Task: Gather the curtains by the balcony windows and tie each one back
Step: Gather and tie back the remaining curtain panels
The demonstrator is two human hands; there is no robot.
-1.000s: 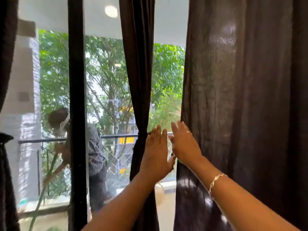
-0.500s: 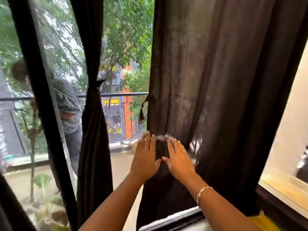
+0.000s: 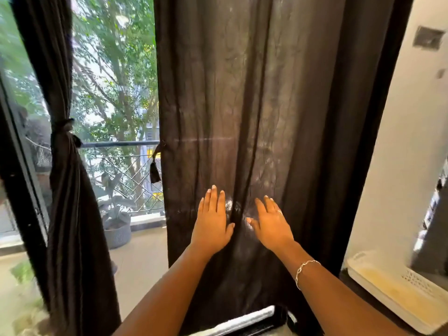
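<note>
From the head view, the loose dark curtain (image 3: 242, 93) hangs full width in front of the person, just right of the open balcony gap. The left hand (image 3: 213, 221) and right hand (image 3: 271, 224) both lie flat on the cloth, fingers straight, with a narrow fold bunched between the thumbs. A tie strap (image 3: 155, 166) dangles at the curtain's left edge. Further left, the tied curtain (image 3: 65, 202) hangs gathered and knotted beside the balcony railing (image 3: 121, 144).

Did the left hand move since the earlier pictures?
Yes. The left hand went down, from level with the balcony railing to below it, and right across the loose curtain.
</note>
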